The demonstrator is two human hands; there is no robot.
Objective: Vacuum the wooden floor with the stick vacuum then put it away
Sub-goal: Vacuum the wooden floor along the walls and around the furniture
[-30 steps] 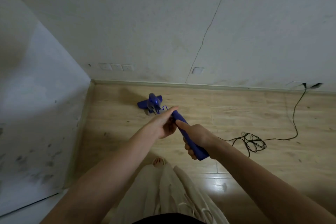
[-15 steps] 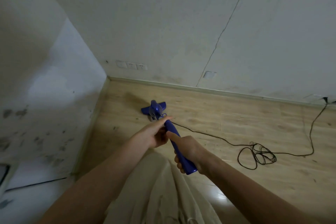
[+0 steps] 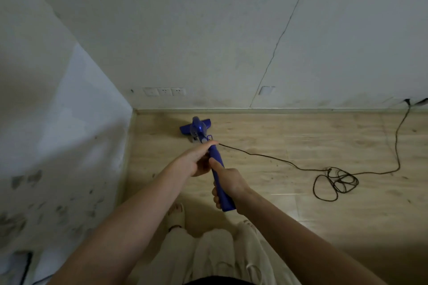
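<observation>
The person stands over the wooden floor [image 3: 301, 146] with both hands on the blue stick vacuum [image 3: 216, 164]. The right hand [image 3: 229, 184] has its fingers curled tight round the lower end of the handle; the left hand [image 3: 196, 162] grips higher up, fingers wrapped on the shaft. The vacuum's floor head [image 3: 195, 127] rests on the boards near the corner, close to the skirting below the wall sockets [image 3: 164, 92]. Its black power cord [image 3: 335, 180] trails right in a loose tangle and runs up to a plug on the wall. I would judge the vacuuming under way: the cord is plugged in, and putting the vacuum away is not yet done.
</observation>
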